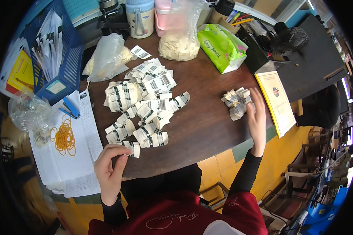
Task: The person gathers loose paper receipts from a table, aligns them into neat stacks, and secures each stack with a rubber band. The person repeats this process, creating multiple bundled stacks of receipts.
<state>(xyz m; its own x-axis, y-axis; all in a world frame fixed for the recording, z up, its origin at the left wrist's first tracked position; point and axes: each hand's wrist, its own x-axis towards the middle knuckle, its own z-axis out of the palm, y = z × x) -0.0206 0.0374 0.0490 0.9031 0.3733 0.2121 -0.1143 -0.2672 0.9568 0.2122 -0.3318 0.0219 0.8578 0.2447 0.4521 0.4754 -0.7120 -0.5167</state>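
Small white printed labels [159,105] lie in a loose, overlapping heap of stacks and strips across the middle left of the brown table. At the heap's near edge, my left hand [110,168] has its thumb and index fingertips close together on a short stack of labels [134,149]. Over on the right, my right hand [257,121] rests with its fingers stretched out and apart. It is right beside a bundle of labels [236,103], which a yellow rubber band cinches at the middle so that its ends fan out. The fingers partly cover the bundle's right side.
Yellow rubber bands [65,137] lie on paper sheets [82,172] at left, near a blue stapler [70,107] and a blue file basket [62,84]. Behind stand label-filled plastic bags [179,45] and a green tissue pack [222,47]. A yellow-edged booklet [276,102] lies at right.
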